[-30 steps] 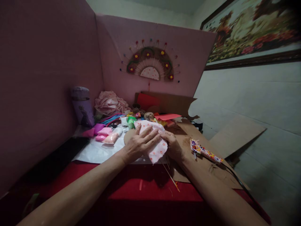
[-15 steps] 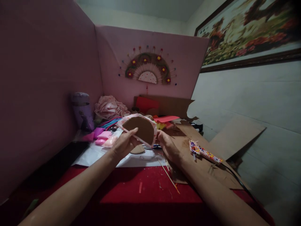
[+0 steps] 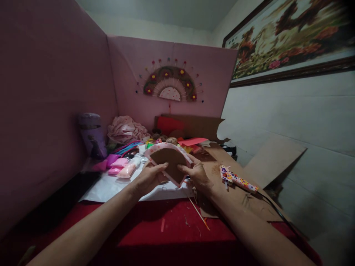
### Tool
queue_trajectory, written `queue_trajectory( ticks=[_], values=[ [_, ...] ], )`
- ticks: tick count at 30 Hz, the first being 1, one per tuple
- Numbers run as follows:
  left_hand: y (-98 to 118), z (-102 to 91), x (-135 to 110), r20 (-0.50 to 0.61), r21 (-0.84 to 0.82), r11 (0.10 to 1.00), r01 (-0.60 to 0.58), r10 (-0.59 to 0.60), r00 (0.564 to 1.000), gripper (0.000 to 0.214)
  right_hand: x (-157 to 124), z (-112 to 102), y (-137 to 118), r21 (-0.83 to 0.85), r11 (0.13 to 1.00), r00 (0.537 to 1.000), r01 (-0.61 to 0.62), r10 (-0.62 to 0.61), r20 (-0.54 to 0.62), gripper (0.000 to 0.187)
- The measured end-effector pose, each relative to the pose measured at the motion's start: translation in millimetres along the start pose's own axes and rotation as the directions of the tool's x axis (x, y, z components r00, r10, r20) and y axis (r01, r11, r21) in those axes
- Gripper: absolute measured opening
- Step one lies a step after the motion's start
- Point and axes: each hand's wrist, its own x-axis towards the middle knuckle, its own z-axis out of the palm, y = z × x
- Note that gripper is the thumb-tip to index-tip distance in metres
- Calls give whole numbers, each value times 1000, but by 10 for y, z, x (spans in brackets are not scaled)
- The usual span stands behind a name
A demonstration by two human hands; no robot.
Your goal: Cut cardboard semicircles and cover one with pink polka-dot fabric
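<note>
Between my two hands is a cardboard half-circle (image 3: 169, 160), its brown face toward me and its rim wrapped in pale fabric with red spots. My left hand (image 3: 152, 177) grips its left side, thumb on the cardboard. On the right side, my right hand (image 3: 198, 173) pinches it with the thumb on the brown face; the fingers behind are hidden. The piece is tilted above a white sheet (image 3: 105, 188). On the pink panel behind hangs a fan-shaped decoration (image 3: 170, 83) with flowers and a spotted half-circle at its middle.
A flower-patterned glue gun (image 3: 238, 179) lies on cardboard (image 3: 266, 205) at the right, its cord trailing to the front. Pink packets (image 3: 120, 166), a purple tumbler (image 3: 93, 136) and crumpled spotted cloth (image 3: 127, 130) sit at the left. Thin sticks (image 3: 198, 212) lie on the red tablecloth (image 3: 133, 229).
My right thumb has come onto the cardboard face, where before the hand was at the edge. The half-circle has turned and dropped slightly. The whole view has shifted a little.
</note>
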Motion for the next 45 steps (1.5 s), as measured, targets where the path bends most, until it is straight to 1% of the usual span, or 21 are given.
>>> queue_trajectory(
  ticks=[3, 5, 8, 11, 17, 22, 27, 31, 37, 41, 43, 45],
  values=[
    [-15, -18, 16, 21, -20, 1000, 14, -13, 1000, 37, 15, -18, 22, -49, 998, 997, 33, -36, -68, 27],
    [-16, -28, 25, 23, -24, 999, 31, -30, 999, 37, 23, -38, 41, -69, 997, 994, 35, -42, -99, 26],
    [-16, -32, 30, 25, -28, 999, 46, -45, 999, 39, 28, -67, 66, -61, 998, 996, 18, -23, -87, 28],
    [-15, -28, 27, 42, -32, 998, 48, -47, 998, 40, 25, -75, 76, -69, 997, 997, 32, -36, -70, 28],
    [-6, -37, 13, 63, -34, 998, 52, -50, 997, 45, 24, -48, 46, -106, 993, 990, 60, -73, -122, 20],
    [-27, -38, 14, 66, 19, 1000, 25, -26, 997, 42, 33, -82, 75, -171, 980, 984, 102, -125, -129, 19],
    [-55, -48, 34, 87, 7, 1000, 5, -6, 996, 39, 28, -106, 63, -234, 960, 974, 156, -189, -126, 15],
    [-59, -45, 34, 99, 7, 1000, 9, -9, 995, 38, 19, -88, 33, -252, 954, 974, 161, -195, -118, 20],
    [-41, -35, 21, 71, 14, 999, 32, -33, 997, 38, 40, -95, 81, -144, 983, 976, 118, -141, -168, 32],
    [-24, -53, 29, 64, 15, 999, 52, -53, 997, 42, 43, -110, 57, -90, 988, 981, 125, -137, -137, 41],
    [-18, -58, 32, 73, 12, 999, 52, -53, 996, 42, 38, -108, 36, -120, 983, 984, 136, -147, -96, 32],
    [-12, -59, 32, 74, 8, 998, 59, -60, 995, 42, 33, -100, 29, -185, 973, 985, 141, -157, -70, 22]
  ],
)
